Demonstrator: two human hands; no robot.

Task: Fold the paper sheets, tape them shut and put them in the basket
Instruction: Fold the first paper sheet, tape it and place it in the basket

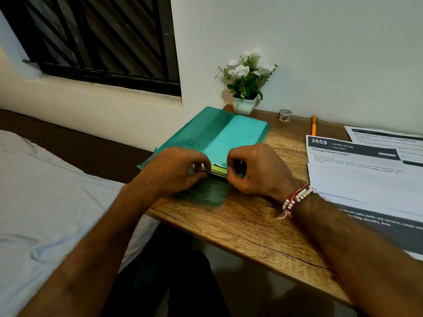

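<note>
A teal paper sheet (231, 136) lies on the wooden desk (240, 223), partly folded, with its left part hanging over the desk's edge. My left hand (176, 172) and my right hand (256, 170) sit side by side at the sheet's near edge. Both pinch a thin stack of paper edges (216, 171), teal on top with yellow-green beneath. A small roll of patterned tape (285, 115) stands at the back of the desk. No basket is in view.
A white pot of white flowers (246, 88) stands by the wall. An orange pen (313, 125) lies right of the tape. Printed white task sheets (366, 170) cover the desk's right side. A bed with a white sheet (45, 202) is to the left.
</note>
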